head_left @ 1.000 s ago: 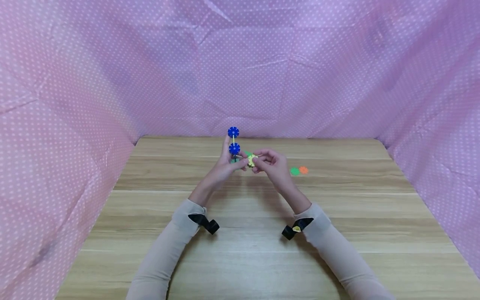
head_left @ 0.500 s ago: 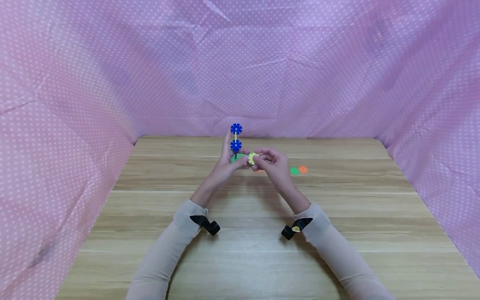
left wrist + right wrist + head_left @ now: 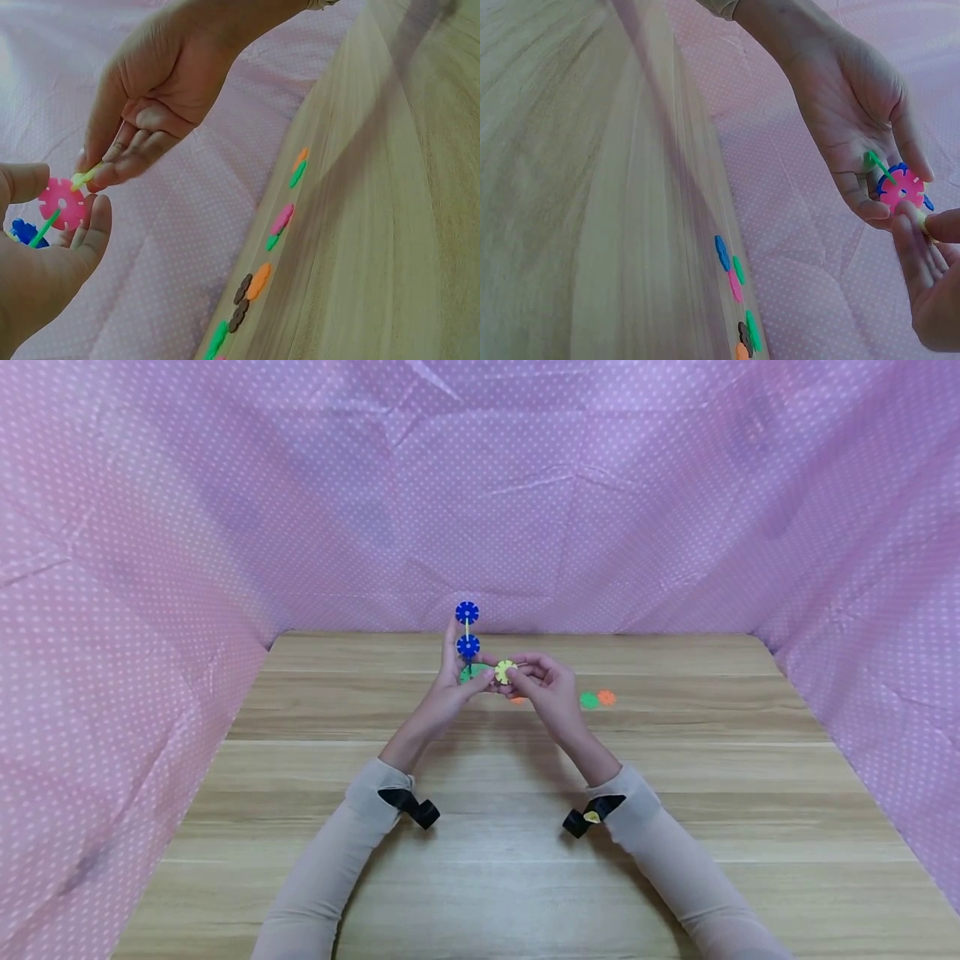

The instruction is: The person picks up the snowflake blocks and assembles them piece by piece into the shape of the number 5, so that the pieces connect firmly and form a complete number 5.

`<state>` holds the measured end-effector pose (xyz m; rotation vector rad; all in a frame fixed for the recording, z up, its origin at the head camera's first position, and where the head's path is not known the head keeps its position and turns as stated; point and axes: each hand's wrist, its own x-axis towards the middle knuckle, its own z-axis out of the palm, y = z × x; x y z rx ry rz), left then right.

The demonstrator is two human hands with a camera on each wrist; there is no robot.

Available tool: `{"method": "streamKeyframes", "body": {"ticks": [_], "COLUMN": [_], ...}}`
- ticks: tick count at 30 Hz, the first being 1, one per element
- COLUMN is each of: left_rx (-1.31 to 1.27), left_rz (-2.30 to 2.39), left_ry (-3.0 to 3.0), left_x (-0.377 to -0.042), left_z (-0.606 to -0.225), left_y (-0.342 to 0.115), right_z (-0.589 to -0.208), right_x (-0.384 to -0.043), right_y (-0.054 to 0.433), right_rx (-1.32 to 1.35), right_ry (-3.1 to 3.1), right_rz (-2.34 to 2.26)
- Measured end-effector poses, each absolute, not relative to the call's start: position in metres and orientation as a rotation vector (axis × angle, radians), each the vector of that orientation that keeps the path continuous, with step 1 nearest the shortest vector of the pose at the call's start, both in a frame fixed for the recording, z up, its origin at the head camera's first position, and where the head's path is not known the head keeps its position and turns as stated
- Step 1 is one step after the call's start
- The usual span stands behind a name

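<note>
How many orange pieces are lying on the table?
2 in view: one orange piece beside a green piece, beyond the right hand; the other orange piece by two brown pieces, clearest in the left wrist view. More may be hidden.

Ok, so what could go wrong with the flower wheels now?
The yellow disc, pinched by the right hand at the edge of the pink disc, might slip if pushed crookedly. A hard push could also shake loose the blue discs sticking up from the left hand.
</note>
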<state>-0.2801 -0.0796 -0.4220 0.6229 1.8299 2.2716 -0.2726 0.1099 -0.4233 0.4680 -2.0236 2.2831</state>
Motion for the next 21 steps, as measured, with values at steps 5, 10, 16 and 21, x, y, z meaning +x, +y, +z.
{"method": "streamKeyframes", "body": {"ticks": [5,10,16,21], "left_rx": [0.681,0.702,0.706,0.713], "left_rz": [2.265,2.275,2.291,2.303], "left_ry": [1.813,1.844,1.824,1.757], "left_x": [-0.2784,-0.2766,-0.2749,-0.2746], "left_z": [-0.4210,-0.4193,-0.4162,-0.4145], "left_y": [-0.0777,-0.0750,-0.0754,-0.0766], "right_z": [-0.4221,-0.4202,-0.4170,-0.4145], "right_x": [-0.2726,-0.2722,-0.2712,-0.2697], "right_y": [0.1112,0.1111,0.1113,0.1121], "right_rx": [0.472,0.488,0.537,0.548], "right_ry": [-1.992,-1.968,-1.948,-1.923], "right_rz": [2.288,2.286,2.297,2.370]}}
